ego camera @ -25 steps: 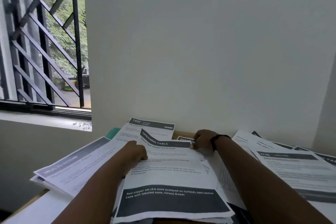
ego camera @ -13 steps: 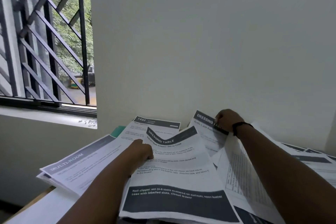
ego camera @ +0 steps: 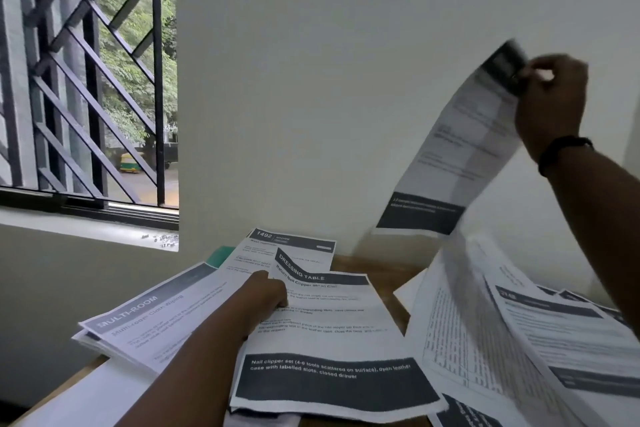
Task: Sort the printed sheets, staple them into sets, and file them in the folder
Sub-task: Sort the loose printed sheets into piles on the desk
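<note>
Pinches a limp, feather-light sheet (ego camera: 460, 149) by its top corner, up at two o'clock, in right-hand (ego camera: 550, 97) fingers, pressing left hand (ego camera: 266, 291) onto the "Dressing Table" sheet (ego camera: 329, 333) on the counter (ego camera: 370, 267); probably best gripped at edges.

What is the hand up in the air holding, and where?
The right hand pinches a printed sheet by its dark top edge, lifted off the table.

Centre sheet (ego camera: 325, 333) reads "DRESSING TABLE", "Nail clipper set"; left sheet (ego camera: 152, 319) "MULTI-ROOM"; far sheet (ego camera: 294, 246) "1492".
</note>
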### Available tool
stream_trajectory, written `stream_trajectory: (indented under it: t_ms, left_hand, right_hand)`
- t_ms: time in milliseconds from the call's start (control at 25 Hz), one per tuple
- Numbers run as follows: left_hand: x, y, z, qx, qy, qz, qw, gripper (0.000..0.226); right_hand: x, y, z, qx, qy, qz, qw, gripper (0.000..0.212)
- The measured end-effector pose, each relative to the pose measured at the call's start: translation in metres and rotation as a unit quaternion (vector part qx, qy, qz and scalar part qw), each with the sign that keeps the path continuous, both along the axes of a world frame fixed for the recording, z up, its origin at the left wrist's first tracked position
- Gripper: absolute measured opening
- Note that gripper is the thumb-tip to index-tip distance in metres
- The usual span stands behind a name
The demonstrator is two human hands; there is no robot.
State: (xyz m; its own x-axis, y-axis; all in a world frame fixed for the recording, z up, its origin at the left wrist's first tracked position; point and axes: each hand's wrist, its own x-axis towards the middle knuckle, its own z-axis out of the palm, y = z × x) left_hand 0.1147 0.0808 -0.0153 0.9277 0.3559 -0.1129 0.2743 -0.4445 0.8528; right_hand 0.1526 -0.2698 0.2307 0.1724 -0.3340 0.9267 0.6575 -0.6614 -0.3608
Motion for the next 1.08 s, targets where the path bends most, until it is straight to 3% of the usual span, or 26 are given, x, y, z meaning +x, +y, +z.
stream_trajectory:
  t_ms: [160, 280, 360, 520, 600, 680, 800, 880, 960, 1080]
  left_hand:
    - [-0.006, -0.004, 0.002, 0.012, -0.011, -0.019, 1.0, 0.027]
    - [-0.005, -0.004, 0.003, -0.031, -0.015, -0.014, 0.999, 0.019]
    - [-0.01, -0.005, 0.008, -0.06, -0.023, -0.014, 0.998, 0.005]
    - [-0.018, -0.003, 0.009, -0.166, -0.019, -0.016, 0.986, 0.013]
    - [-0.016, -0.002, 0.005, -0.2, -0.046, -0.039, 0.978, 0.039]
    - [-0.007, 0.002, -0.002, -0.239, -0.076, -0.054, 0.966, 0.068]
    - [-0.016, 0.001, 0.005, -0.272, -0.069, -0.096, 0.955, 0.059]
    - [-0.019, -0.001, 0.006, -0.203, -0.047, -0.109, 0.972, 0.052]
    - [-0.015, 0.0, 0.006, -0.109, -0.031, -0.048, 0.992, 0.051]
    - [-0.015, -0.002, 0.012, -0.087, -0.032, -0.029, 0.995, 0.048]
  right_hand:
    - [-0.044, 0.013, 0.03, -0.05, -0.044, 0.027, 0.997, 0.018]
    - [-0.057, 0.049, 0.024, -0.189, 0.054, 0.08, 0.977, 0.015]
    - [-0.049, 0.085, -0.003, -0.291, 0.19, 0.071, 0.935, 0.012]
    - [-0.017, 0.151, -0.095, -0.423, 0.367, -0.05, 0.827, 0.008]
    - [-0.004, 0.173, -0.139, -0.425, 0.417, -0.067, 0.801, 0.015]
    - [0.005, 0.186, -0.166, -0.396, 0.443, -0.069, 0.801, 0.017]
    - [0.015, 0.191, -0.183, -0.36, 0.453, -0.061, 0.813, 0.017]
    - [0.015, 0.189, -0.193, -0.337, 0.451, -0.042, 0.826, 0.026]
    - [0.013, 0.181, -0.198, -0.3, 0.456, -0.02, 0.838, 0.043]
    - [0.01, 0.137, -0.198, -0.264, 0.516, -0.032, 0.815, 0.057]
